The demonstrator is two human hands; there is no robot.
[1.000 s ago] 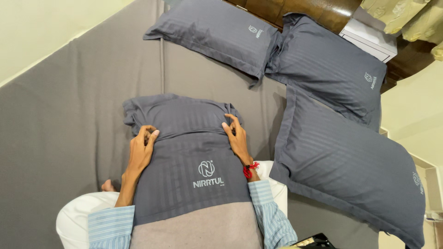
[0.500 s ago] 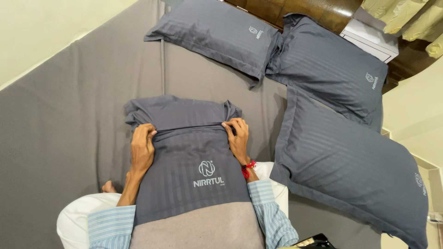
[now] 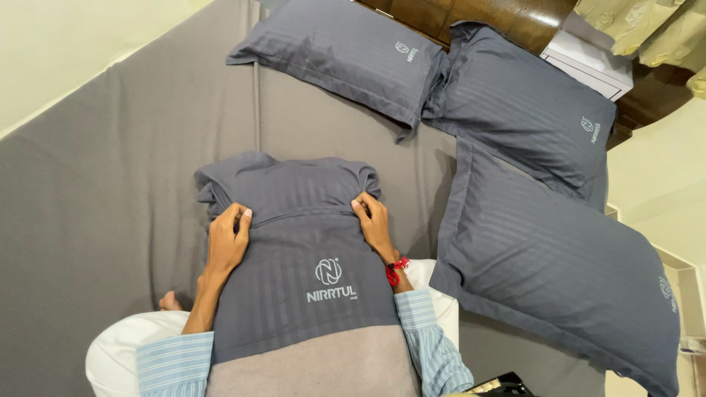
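— Fingers first: what are they doing?

— Fingers of the left hand are curled together and clamped on the bunched edge of the dark grey pillowcase. The right hand is pinched shut on the same gathered edge, on the opposite side.

— And where does that pillowcase sit?

— Between the two hands, pulled partway over a pillow whose bare beige end shows below the wrists. Slack cloth is heaped just beyond the fingertips.

— What's around the wrists?

— A red thread band on the right wrist; striped blue sleeves farther back.

— Farther out?

— A grey bedsheet lies under everything. Beyond the fingertips lies one covered pillow, beside it a second, and a third lies just past the right hand.
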